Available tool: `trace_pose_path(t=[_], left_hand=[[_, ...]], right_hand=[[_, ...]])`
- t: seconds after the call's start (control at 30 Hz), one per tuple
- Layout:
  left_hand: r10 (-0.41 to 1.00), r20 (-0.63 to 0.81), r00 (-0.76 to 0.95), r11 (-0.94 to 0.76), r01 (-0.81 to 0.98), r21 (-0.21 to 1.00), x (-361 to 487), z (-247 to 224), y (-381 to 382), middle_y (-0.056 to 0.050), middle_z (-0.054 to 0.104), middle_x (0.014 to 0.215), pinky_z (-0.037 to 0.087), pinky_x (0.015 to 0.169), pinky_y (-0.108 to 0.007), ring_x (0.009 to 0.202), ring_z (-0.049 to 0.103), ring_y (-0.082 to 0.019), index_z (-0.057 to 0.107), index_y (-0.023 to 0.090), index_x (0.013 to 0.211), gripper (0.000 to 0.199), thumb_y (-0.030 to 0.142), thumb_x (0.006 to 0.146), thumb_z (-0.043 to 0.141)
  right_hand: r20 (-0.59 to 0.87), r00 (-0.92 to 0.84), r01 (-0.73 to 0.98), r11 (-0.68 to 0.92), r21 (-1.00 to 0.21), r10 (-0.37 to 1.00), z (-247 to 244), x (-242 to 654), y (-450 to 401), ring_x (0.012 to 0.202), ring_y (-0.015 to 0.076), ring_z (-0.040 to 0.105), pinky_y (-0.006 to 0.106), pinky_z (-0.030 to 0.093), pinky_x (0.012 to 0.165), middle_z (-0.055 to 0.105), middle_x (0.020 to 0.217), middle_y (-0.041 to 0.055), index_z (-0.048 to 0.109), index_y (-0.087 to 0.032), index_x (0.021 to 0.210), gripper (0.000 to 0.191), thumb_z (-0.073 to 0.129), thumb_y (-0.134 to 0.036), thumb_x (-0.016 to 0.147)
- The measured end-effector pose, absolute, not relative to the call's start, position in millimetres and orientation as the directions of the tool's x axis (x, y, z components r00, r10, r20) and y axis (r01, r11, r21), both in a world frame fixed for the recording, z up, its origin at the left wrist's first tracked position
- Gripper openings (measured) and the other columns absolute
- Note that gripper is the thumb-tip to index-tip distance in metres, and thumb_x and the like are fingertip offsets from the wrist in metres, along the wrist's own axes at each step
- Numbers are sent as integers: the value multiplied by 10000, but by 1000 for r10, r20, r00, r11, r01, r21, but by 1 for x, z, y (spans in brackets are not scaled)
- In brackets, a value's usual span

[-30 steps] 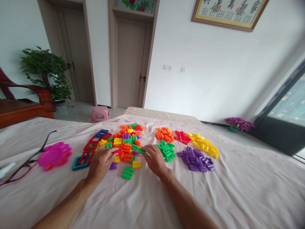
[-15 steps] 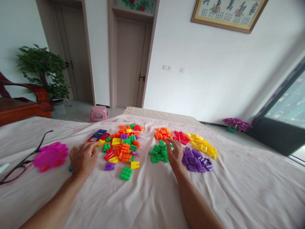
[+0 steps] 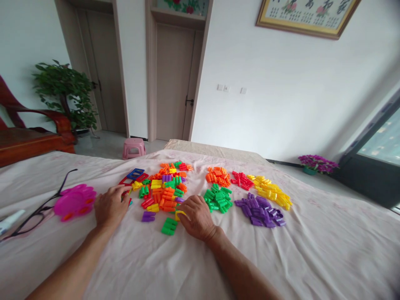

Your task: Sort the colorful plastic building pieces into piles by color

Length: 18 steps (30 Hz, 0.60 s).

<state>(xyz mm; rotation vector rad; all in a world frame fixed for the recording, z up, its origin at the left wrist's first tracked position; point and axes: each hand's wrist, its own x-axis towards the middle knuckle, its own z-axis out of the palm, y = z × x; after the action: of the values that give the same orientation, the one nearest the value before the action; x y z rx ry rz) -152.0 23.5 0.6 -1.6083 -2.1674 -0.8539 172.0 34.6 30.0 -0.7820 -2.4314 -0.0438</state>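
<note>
My left hand (image 3: 111, 206) rests on the cloth at the left, its fingers curled over small bits of red, green and blue that they mostly hide. My right hand (image 3: 196, 216) is bent over a yellow plastic block (image 3: 180, 215), thumb and fingers closed around it. Beside that block lie a green block (image 3: 169, 226) and a purple block (image 3: 148, 216). Behind them spreads a mixed heap of plastic blocks (image 3: 167, 196) in orange, green, yellow, red and purple. Just right of my right hand is a pile of green blocks (image 3: 218, 198).
Single-colour piles stand at the right: orange (image 3: 218, 176), red (image 3: 242, 180), yellow (image 3: 271, 191) and purple (image 3: 260, 210). At the left are a pink flower-shaped tray (image 3: 75, 202), eyeglasses (image 3: 37, 216), and blue (image 3: 135, 173) and red frames. The cloth (image 3: 312, 250) is wrinkled.
My right hand has moved left, from the green pile to the yellow block, and closed round it. My left hand stays near its place. The view has shifted slightly.
</note>
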Motion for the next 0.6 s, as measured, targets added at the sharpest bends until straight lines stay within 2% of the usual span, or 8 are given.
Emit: trace_pose_path(t=[0.1, 0.17, 0.27, 0.33, 0.5, 0.6], left_hand=[[760, 565, -322, 194, 942, 275, -153, -3, 26, -90, 712, 1257, 427, 921, -397, 1087, 663, -244, 759, 222, 1110, 338, 290, 935, 478], [760, 565, -321, 194, 942, 275, -154, -5, 27, -84, 708, 1261, 425, 919, -394, 1090, 661, -237, 758, 229, 1113, 333, 285, 930, 485], [761, 565, -320, 196, 943, 270, -154, -7, 28, -79, 707, 1260, 426, 914, -396, 1082, 661, -233, 757, 238, 1118, 335, 269, 920, 488], [762, 564, -318, 195, 944, 268, -154, -7, 29, -76, 707, 1262, 427, 912, -394, 1092, 658, -233, 757, 242, 1118, 338, 262, 916, 486], [767, 560, -313, 194, 945, 262, -152, -7, 30, -69, 705, 1271, 429, 923, -390, 1092, 656, -229, 758, 247, 1117, 335, 254, 909, 496], [765, 563, -313, 198, 946, 258, -153, -8, 31, -66, 704, 1270, 432, 928, -389, 1081, 659, -223, 759, 249, 1109, 330, 249, 906, 499]], right_hand=[[447, -676, 600, 790, -127, 586, 28, 170, 33, 944, 225, 538, 378, 377, 854, 701, 956, 58, 707, -228, 1018, 160, 625, -351, 957], [420, -648, 649, 749, -133, 636, 27, 170, 32, 997, 233, 535, 383, 384, 886, 702, 1022, 58, 691, -227, 1101, 191, 653, -312, 934], [422, -625, 668, 730, -145, 656, 26, 168, 32, 1113, 243, 522, 397, 380, 962, 683, 1193, 64, 625, -229, 1279, 362, 643, -233, 918], [416, -638, 655, 740, -149, 648, 26, 165, 32, 1156, 248, 514, 405, 377, 996, 668, 1256, 65, 596, -233, 1329, 395, 629, -261, 937], [372, -589, 720, 675, -162, 718, 25, 155, 35, 1111, 271, 537, 415, 420, 954, 659, 1246, 87, 601, -241, 1332, 441, 651, -437, 940], [363, -545, 759, 629, -170, 756, 21, 154, 38, 1060, 271, 550, 412, 436, 913, 667, 1151, 77, 645, -253, 1253, 390, 698, -384, 890]])
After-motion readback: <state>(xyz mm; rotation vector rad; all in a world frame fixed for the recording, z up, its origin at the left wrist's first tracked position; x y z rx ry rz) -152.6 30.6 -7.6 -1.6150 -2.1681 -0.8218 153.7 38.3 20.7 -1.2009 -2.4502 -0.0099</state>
